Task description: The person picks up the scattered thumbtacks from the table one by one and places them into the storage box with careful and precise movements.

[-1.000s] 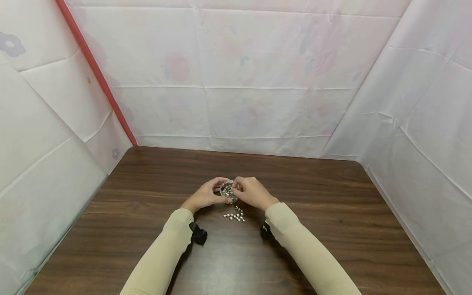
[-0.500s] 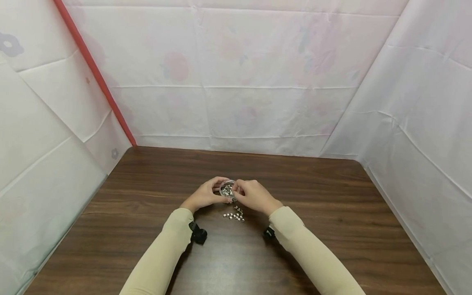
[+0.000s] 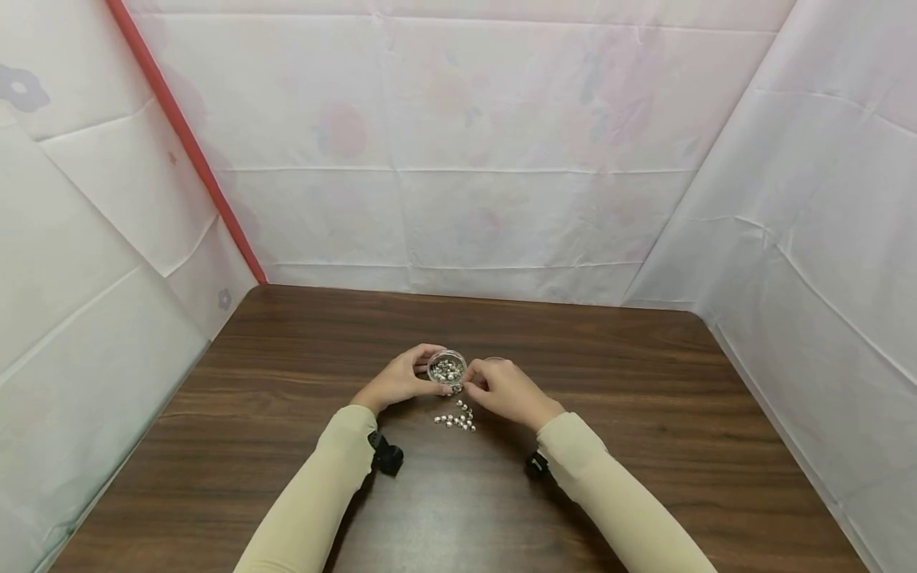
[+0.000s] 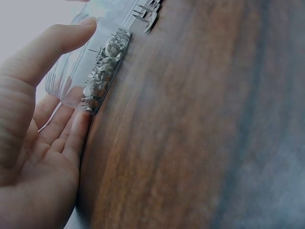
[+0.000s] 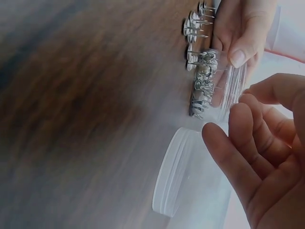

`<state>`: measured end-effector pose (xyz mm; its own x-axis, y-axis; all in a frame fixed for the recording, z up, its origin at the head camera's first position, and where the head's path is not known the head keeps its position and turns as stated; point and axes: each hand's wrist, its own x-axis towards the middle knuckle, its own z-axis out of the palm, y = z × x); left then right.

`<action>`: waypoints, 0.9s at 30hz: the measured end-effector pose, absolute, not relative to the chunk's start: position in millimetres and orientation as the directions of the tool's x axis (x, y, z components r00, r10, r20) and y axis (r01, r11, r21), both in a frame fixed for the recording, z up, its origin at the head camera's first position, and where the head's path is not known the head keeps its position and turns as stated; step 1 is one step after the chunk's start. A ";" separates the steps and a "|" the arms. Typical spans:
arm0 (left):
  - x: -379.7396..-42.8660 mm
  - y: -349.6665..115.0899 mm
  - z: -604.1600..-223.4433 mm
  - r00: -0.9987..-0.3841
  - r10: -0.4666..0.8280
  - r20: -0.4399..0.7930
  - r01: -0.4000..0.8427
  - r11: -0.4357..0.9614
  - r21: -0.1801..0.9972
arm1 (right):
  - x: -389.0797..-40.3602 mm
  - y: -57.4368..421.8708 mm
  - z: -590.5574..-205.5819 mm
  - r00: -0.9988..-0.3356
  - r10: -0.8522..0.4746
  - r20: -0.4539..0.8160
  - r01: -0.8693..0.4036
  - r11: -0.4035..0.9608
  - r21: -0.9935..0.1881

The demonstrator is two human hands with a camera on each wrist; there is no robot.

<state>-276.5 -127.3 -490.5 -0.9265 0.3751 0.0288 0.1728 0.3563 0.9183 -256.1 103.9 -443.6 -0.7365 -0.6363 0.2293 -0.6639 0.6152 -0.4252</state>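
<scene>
My left hand (image 3: pixel 403 377) holds a small clear round jar (image 3: pixel 431 376) on the table, thumb on the near side and fingers round the far side. Silvery thumbtacks (image 4: pixel 106 67) cover its bottom, seen through the wall in the left wrist view. My right hand (image 3: pixel 512 394) is just right of the jar, thumb and index fingertips together beside its rim in the right wrist view. Whether a thumbtack is between those fingertips is hidden. Several loose thumbtacks (image 3: pixel 463 425) lie in front of the jar; those seen in the right wrist view (image 5: pixel 193 28) have points up.
A clear round lid (image 5: pixel 167 183) lies on the brown wooden table (image 3: pixel 616 461) near the right hand, mostly hidden behind it in the head view. Pale printed cloth (image 3: pixel 444 143) surrounds the table's back and sides. A red pole (image 3: pixel 189 143) stands at the back left.
My right hand has come out of the jar's mouth and moved right and toward me, uncovering the tacks inside and the lid's edge. The left hand and jar stay in place.
</scene>
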 end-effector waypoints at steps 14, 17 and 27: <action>-276.6 -127.8 -488.7 -0.928 0.372 0.016 0.164 0.370 0.914 | -247.0 112.0 -446.9 -0.709 -0.680 0.188 -0.681 0.591 -0.432; -275.8 -127.9 -488.5 -0.929 0.370 0.016 0.163 0.370 0.914 | -247.4 112.5 -449.2 -0.713 -0.680 0.171 -0.677 0.603 -0.422; -275.1 -127.1 -488.2 -0.931 0.364 0.003 0.145 0.363 0.920 | -246.3 108.1 -452.7 -0.703 -0.698 0.135 -0.682 0.609 -0.405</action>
<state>-275.1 -127.1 -488.2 -0.9315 0.3637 0.0032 0.1451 0.3634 0.9203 -246.3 108.1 -452.7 -0.7032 -0.6981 0.1352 -0.6823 0.6089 -0.4045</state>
